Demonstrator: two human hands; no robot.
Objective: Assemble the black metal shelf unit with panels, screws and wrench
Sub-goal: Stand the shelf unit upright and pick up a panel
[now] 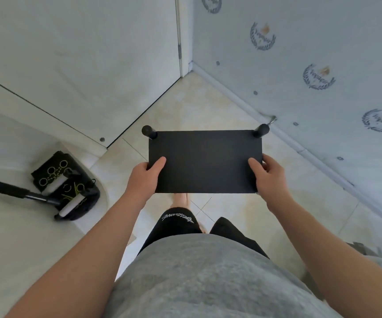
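Flat black rectangular metal shelf panel [205,160] is held level over the beige tiled floor [208,104], mid-view. L hand [147,175] grips its 8 o'clock corner, thumb on top; R hand [269,174] likewise at 4 o'clock. Short black cylindrical legs [149,131] at 11 & 1 o'clock corners. Black bag w/ yellow-green print [66,187] at 9 o'clock.

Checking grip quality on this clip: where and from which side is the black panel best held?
By its short edges near the close corners, one hand from each side, thumbs on top, as the left hand and right hand do now. The black panel is flat and wide, so gripping both ends likely steadies it; posts occupy the far corners.
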